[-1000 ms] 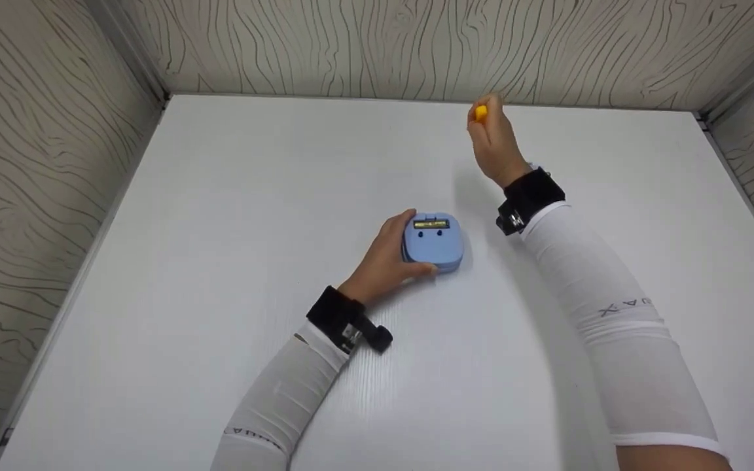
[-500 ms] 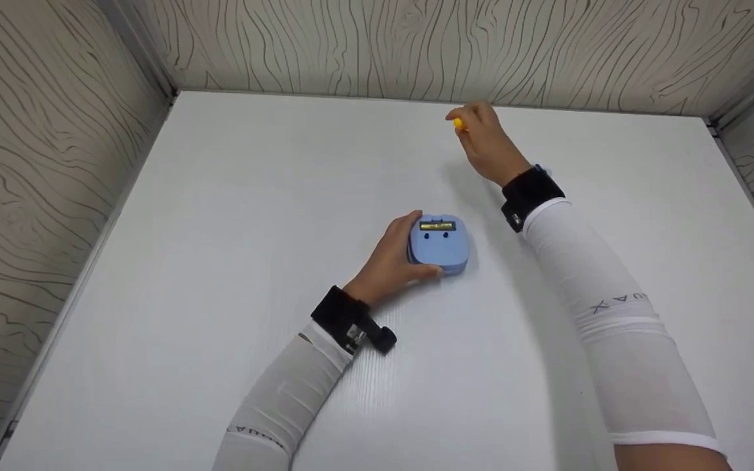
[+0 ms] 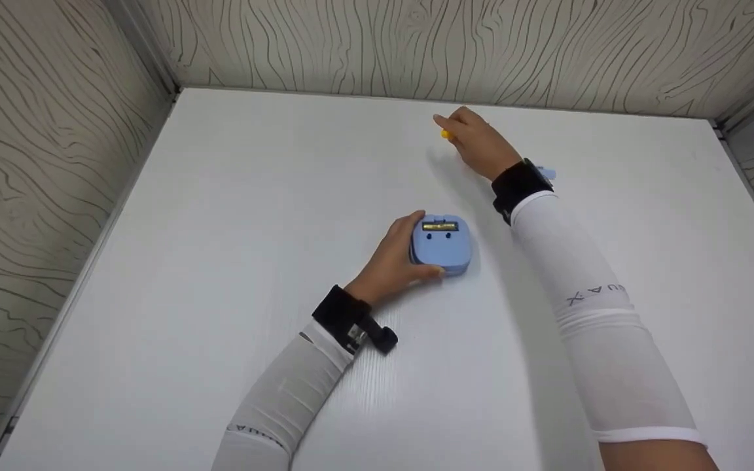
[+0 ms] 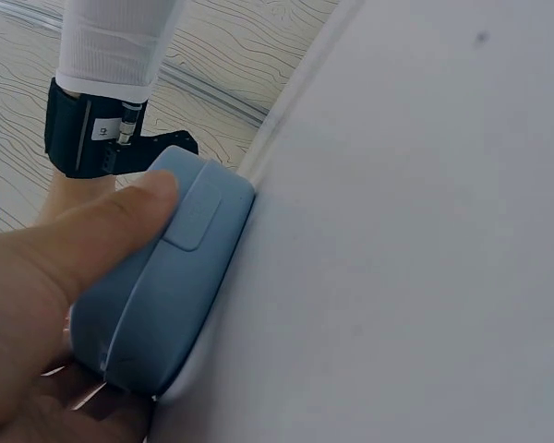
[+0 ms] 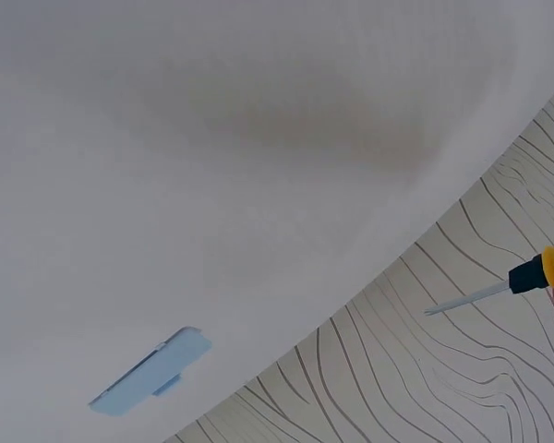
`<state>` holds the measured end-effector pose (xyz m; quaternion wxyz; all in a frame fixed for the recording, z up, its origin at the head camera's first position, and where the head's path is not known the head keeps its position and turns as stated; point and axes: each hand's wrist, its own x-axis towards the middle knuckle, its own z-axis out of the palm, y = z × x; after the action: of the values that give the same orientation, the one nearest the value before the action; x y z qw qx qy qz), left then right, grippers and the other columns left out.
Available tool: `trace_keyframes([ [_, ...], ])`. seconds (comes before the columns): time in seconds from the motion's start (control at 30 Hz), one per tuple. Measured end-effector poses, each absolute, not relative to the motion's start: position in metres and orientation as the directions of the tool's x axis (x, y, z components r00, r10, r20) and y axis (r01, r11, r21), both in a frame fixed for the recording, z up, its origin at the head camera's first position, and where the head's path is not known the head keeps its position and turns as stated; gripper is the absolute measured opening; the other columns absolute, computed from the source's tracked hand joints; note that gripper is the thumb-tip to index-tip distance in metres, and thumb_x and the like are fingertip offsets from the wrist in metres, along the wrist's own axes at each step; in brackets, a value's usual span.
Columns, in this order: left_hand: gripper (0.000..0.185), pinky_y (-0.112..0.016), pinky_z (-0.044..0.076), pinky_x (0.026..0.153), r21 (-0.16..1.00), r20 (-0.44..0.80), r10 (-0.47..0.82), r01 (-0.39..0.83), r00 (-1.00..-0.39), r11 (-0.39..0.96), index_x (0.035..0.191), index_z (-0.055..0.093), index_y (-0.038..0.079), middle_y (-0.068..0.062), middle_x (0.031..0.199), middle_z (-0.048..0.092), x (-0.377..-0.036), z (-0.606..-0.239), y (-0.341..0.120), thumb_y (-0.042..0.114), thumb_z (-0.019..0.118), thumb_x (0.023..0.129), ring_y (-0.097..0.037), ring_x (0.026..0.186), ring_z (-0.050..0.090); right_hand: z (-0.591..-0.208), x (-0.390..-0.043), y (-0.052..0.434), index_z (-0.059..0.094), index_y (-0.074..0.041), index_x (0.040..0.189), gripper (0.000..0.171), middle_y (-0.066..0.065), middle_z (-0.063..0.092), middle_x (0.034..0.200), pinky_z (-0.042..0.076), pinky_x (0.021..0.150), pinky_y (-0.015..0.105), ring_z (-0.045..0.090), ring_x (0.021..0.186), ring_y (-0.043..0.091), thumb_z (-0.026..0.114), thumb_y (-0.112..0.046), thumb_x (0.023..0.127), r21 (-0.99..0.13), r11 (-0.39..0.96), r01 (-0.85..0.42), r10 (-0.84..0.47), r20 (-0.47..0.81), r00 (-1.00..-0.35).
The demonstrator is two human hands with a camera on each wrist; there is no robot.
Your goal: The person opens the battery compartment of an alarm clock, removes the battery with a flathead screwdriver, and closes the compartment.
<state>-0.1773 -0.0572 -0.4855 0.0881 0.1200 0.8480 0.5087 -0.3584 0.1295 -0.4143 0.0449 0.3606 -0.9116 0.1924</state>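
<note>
A rounded, light blue plastic device (image 3: 441, 253) lies on the table. Its small compartment stands uncovered on top, with a gold-coloured battery (image 3: 440, 226) inside. My left hand (image 3: 387, 261) grips the device from the left, its thumb (image 4: 120, 221) pressed along the near side. Farther back and to the right, my right hand (image 3: 482, 145) is raised above the table. It holds a screwdriver (image 5: 528, 275) with a yellow handle and a bare metal shaft; in the head view only a bit of yellow shows. A light blue battery cover (image 5: 152, 371) lies on the table by the right wrist.
The white table (image 3: 252, 229) runs back to a wall (image 3: 364, 46) with a wood-grain line pattern. More patterned wall (image 3: 23, 196) stands along the left side. Both wrists wear black straps with cameras.
My right hand has shifted left and a little toward me with the screwdriver, turning as it moved. More of the battery cover now shows behind the wrist. My left hand keeps its grip.
</note>
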Motion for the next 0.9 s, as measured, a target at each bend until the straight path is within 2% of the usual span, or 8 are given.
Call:
trace_keyframes([
  [0.23,0.105,-0.032,0.028,0.12,0.889,-0.038,0.283,0.097,-0.958,0.447,0.161,0.024,0.011,-0.012,0.158,0.035,-0.177,-0.485,-0.057,0.026,0.089,0.079,-0.021,0.145,0.036,-0.423,-0.361,0.124,0.051,-0.005,0.148,0.044,0.02,0.053,0.122,0.046,0.106,0.045,0.055,0.116,0.034,0.051,0.0,0.104,-0.287,0.698,-0.656,-0.654,0.117,-0.747],
  [0.6,0.104,-0.031,0.027,0.12,0.889,-0.037,0.286,0.099,-0.957,0.446,0.161,0.024,0.011,-0.011,0.158,0.034,-0.179,-0.486,-0.057,0.028,0.089,0.08,-0.02,0.145,0.035,-0.433,-0.368,0.12,0.055,0.001,0.143,0.039,0.022,0.055,0.123,0.043,0.11,0.045,0.054,0.12,0.035,0.052,0.0,0.104,-0.331,0.72,-0.61,-0.635,0.039,-0.771],
  [0.73,0.103,-0.031,0.028,0.12,0.888,-0.033,0.286,0.103,-0.958,0.449,0.16,0.025,0.011,-0.011,0.158,0.035,-0.178,-0.485,-0.058,0.026,0.088,0.08,-0.02,0.144,0.036,-0.433,-0.372,0.115,0.055,0.001,0.136,0.033,0.021,0.057,0.129,0.04,0.113,0.046,0.053,0.124,0.035,0.053,-0.002,0.104,-0.351,0.76,-0.547,-0.589,-0.017,-0.808],
  [0.9,0.103,-0.03,0.028,0.119,0.884,-0.034,0.289,0.107,-0.957,0.456,0.16,0.025,0.011,-0.01,0.157,0.036,-0.178,-0.484,-0.057,0.026,0.088,0.081,-0.018,0.143,0.037,-0.435,-0.378,0.112,0.055,-0.001,0.129,0.025,0.02,0.061,0.128,0.041,0.111,0.047,0.053,0.118,0.035,0.055,-0.003,0.104,-0.371,0.788,-0.491,-0.547,-0.056,-0.835],
])
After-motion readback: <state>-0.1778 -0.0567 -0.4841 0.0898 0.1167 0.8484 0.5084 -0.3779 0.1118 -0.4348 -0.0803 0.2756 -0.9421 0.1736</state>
